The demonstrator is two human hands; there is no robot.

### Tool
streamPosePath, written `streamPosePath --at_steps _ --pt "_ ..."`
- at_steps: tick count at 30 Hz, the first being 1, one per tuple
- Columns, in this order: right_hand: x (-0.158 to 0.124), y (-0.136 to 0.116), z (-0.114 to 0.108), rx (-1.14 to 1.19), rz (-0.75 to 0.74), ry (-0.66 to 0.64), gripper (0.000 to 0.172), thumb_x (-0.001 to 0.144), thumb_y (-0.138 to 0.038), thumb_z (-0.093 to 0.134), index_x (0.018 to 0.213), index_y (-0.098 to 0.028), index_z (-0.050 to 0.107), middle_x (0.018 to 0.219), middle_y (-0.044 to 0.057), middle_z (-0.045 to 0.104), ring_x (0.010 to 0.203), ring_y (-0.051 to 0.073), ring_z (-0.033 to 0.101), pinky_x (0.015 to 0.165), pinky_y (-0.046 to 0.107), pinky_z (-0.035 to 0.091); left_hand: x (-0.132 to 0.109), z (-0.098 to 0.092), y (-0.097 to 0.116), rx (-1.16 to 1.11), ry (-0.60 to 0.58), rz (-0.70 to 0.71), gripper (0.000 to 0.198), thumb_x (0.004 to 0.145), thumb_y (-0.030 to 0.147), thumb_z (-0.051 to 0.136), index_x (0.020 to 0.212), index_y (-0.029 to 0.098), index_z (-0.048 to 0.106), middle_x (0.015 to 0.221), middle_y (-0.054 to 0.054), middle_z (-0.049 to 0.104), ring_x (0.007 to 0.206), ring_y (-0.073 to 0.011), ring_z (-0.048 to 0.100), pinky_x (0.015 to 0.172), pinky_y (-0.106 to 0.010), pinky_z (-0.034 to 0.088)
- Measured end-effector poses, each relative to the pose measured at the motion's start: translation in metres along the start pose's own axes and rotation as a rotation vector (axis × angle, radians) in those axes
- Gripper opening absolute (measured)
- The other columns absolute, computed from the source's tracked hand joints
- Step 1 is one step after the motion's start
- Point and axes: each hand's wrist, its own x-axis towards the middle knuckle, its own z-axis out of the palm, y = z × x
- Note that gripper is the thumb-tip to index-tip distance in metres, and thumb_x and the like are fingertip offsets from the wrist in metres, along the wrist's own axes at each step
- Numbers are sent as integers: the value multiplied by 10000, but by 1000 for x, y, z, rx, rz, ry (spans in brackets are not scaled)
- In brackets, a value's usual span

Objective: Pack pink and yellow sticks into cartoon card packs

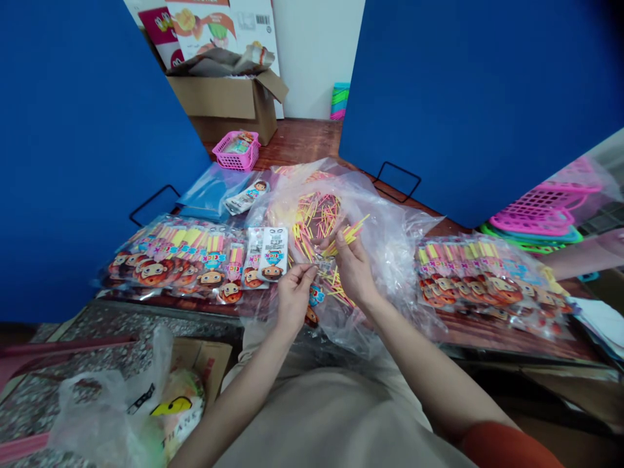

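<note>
My right hand [355,266] is closed round a small bunch of thin yellow and pink sticks [358,225], held over a large clear plastic bag [390,279]. Loose sticks of the same kind [319,214] lie inside that open bag. Close by on the left, my left hand [294,292] pinches the upper edge of a small printed plastic packet [316,296] with a cartoon figure; the fingers and the clear bag partly hide it. Beside this hand lies a flat white-topped printed packet [273,253].
Filled stick packets lie in rows at left [170,257] and right [468,273]. Blue panels [97,130] flank the table. Behind stand a pink basket [238,151] and a cardboard box [219,97]. Another person's arm [585,257] reaches in at right, near stacked pink baskets [536,208].
</note>
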Motion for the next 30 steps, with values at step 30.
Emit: streamPosePath --at_steps 30 --pt "17 1 -39 -207 -70 36 435 938 -549 454 1161 -224 639 1127 91 690 1067 227 632 967 410 476 -5 0 13 -260 -54 -206 347 563 370 864 803 162 724 725 -2 702 634 -110 585 639 -238 456"
